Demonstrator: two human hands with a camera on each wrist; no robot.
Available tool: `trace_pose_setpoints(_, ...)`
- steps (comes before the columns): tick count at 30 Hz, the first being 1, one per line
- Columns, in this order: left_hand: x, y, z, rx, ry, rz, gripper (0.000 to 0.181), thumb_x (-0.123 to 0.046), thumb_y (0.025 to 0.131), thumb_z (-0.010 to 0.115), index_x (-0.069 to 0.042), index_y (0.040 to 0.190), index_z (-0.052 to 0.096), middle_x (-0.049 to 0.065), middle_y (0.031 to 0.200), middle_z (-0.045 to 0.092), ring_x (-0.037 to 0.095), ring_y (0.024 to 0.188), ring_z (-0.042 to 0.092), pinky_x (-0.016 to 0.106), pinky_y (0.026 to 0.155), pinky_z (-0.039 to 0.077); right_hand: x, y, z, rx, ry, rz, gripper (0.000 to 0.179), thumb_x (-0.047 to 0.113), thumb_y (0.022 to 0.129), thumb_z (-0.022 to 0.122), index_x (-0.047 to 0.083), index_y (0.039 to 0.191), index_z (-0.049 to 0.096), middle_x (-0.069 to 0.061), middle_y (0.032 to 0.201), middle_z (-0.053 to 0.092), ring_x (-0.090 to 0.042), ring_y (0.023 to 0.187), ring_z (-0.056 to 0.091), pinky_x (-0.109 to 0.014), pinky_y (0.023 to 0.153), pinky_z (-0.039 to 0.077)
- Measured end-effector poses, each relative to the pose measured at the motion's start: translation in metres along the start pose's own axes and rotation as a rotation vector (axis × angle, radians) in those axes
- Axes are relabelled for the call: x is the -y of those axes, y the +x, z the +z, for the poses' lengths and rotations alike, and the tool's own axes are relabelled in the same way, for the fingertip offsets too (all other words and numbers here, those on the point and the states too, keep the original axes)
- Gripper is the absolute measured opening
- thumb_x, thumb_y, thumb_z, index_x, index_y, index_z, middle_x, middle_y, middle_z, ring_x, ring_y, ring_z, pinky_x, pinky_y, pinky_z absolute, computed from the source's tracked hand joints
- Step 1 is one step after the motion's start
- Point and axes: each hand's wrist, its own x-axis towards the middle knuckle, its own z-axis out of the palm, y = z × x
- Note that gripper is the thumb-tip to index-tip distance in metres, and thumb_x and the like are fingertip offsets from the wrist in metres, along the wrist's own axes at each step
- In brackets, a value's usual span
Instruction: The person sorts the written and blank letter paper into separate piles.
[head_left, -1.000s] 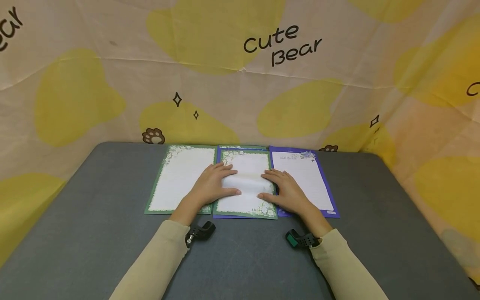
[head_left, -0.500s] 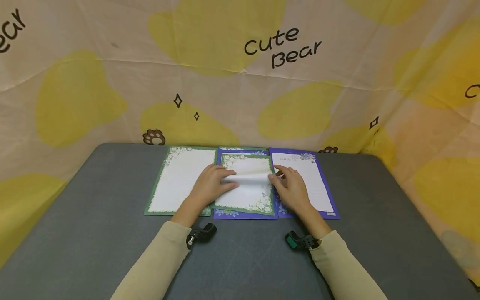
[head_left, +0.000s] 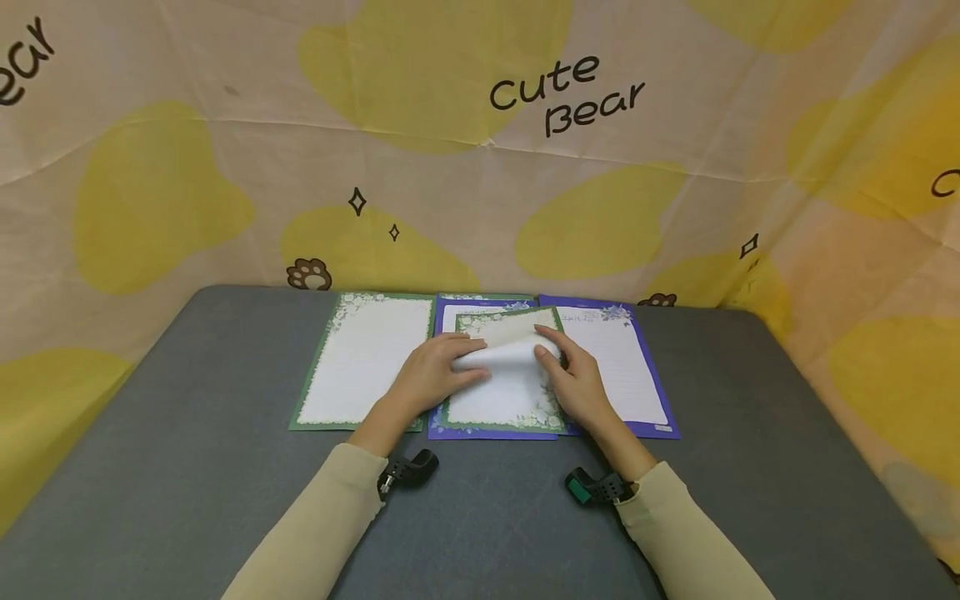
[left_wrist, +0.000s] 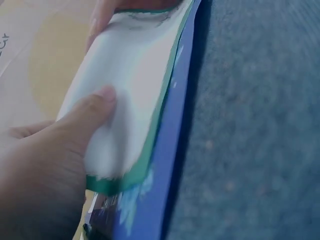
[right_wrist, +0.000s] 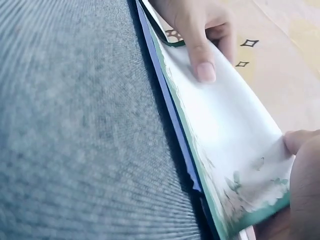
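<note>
A sheet of green-bordered writing paper (head_left: 502, 400), with white flowers in its corners, bows upward along its middle between both hands. My left hand (head_left: 431, 371) grips its left side, thumb on the front and the other fingers toward the far side. On the right edge, my right hand (head_left: 581, 379) pinches the sheet between thumb and fingers. In the left wrist view the left thumb (left_wrist: 95, 107) presses on the curved paper. Beneath the held sheet, a purple-bordered sheet (head_left: 450, 432) shows along the bottom and upper left.
Another green-bordered sheet (head_left: 360, 367) lies flat at the left, partly under the left forearm. To the right lies a purple-bordered sheet (head_left: 622, 367) with faint lines. The grey table (head_left: 480, 517) ends at a patterned cloth backdrop (head_left: 420, 150).
The held sheet has bowed up and shifted right, uncovering more of the purple-bordered sheet. My right hand has gone from spread fingers to a pinch on its edge; my left hand moved slightly right.
</note>
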Motion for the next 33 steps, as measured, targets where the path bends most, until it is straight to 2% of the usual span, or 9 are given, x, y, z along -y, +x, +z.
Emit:
trace_pose_setpoints(2,-0.0013,0.0,0.0,0.038,-0.009,-0.015,0.058,-0.045,0.087,0.078,-0.018,0.137,0.066,0.007,0.143,0.063,0.029,0.135,0.056,0.05,0.112,0.046,-0.0002,0.0001,0.0,0.008,0.025,0.004,0.043,0.032,0.104,0.057,0.02,0.146,0.056,-0.009,0.153,0.053,-0.033,0.14,0.05,-0.053,0.118,0.038)
trace_pose_setpoints(6,-0.0014,0.0003,0.0002,0.071,-0.012,-0.033,0.065,-0.048,0.086,0.078,-0.017,0.14,0.063,0.004,0.155,0.051,0.029,0.146,0.045,0.053,0.117,0.041,-0.0013,0.0008,-0.0003,0.031,0.098,-0.003,0.042,0.027,0.104,0.059,0.02,0.145,0.056,-0.007,0.152,0.054,-0.028,0.142,0.049,-0.05,0.12,0.037)
trace_pose_setpoints(7,-0.0012,0.0004,0.0004,0.069,-0.016,-0.039,0.065,-0.048,0.086,0.078,-0.017,0.14,0.062,0.004,0.157,0.048,0.029,0.147,0.043,0.054,0.117,0.04,-0.0013,0.0009,-0.0005,0.034,0.113,-0.006,0.042,0.026,0.104,0.059,0.02,0.145,0.057,-0.006,0.152,0.054,-0.025,0.149,0.041,-0.049,0.122,0.035)
trace_pose_setpoints(10,0.0005,0.0012,0.0012,0.033,-0.028,-0.063,0.062,-0.047,0.089,0.075,-0.017,0.141,0.061,0.005,0.161,0.042,0.03,0.15,0.039,0.054,0.118,0.039,-0.0025,0.001,-0.0006,0.041,0.152,-0.024,0.042,0.023,0.104,0.058,0.017,0.146,0.056,-0.007,0.152,0.054,-0.023,0.15,0.039,-0.049,0.123,0.033)
trace_pose_setpoints(16,0.0016,0.0008,0.0008,-0.076,-0.144,-0.213,0.054,-0.046,0.098,0.064,-0.021,0.146,0.056,0.01,0.16,0.043,0.034,0.151,0.035,0.059,0.12,0.033,-0.0041,0.0014,-0.0008,0.022,0.2,-0.037,0.042,0.021,0.103,0.059,0.016,0.145,0.057,-0.008,0.152,0.054,-0.023,0.149,0.04,-0.048,0.123,0.033)
trace_pose_setpoints(20,0.0026,0.0012,0.0019,-0.125,-0.19,-0.264,0.053,-0.047,0.099,0.062,-0.025,0.146,0.055,0.012,0.151,0.054,0.034,0.141,0.05,0.058,0.115,0.041,-0.0034,0.0018,-0.0009,-0.017,0.232,-0.053,0.041,0.018,0.103,0.06,0.014,0.143,0.058,-0.009,0.15,0.055,-0.023,0.146,0.044,-0.047,0.12,0.035)
trace_pose_setpoints(26,0.002,0.0016,0.0036,-0.152,-0.235,-0.22,0.047,-0.043,0.099,0.062,-0.028,0.144,0.058,0.01,0.133,0.068,0.028,0.109,0.068,0.048,0.091,0.054,-0.0027,0.0024,-0.001,-0.077,0.256,-0.066,0.041,0.015,0.102,0.06,0.014,0.143,0.058,-0.009,0.151,0.055,-0.022,0.147,0.043,-0.045,0.121,0.034)
trace_pose_setpoints(29,0.0009,0.0011,0.0034,-0.158,-0.259,-0.174,0.043,-0.037,0.099,0.065,-0.026,0.141,0.061,0.01,0.118,0.071,0.025,0.093,0.067,0.042,0.078,0.052,-0.0037,0.003,-0.0011,-0.09,0.264,-0.061,0.041,0.015,0.103,0.06,0.014,0.144,0.058,-0.008,0.152,0.054,-0.022,0.148,0.042,-0.047,0.122,0.033)
trace_pose_setpoints(33,-0.0003,0.0005,0.0019,-0.168,-0.264,-0.112,0.039,-0.025,0.097,0.069,-0.02,0.136,0.066,0.007,0.11,0.072,0.017,0.079,0.061,0.033,0.071,0.05,-0.0044,0.0033,-0.0012,-0.087,0.257,-0.052,0.042,0.015,0.103,0.059,0.014,0.145,0.057,-0.008,0.154,0.052,-0.021,0.148,0.041,-0.047,0.123,0.032)
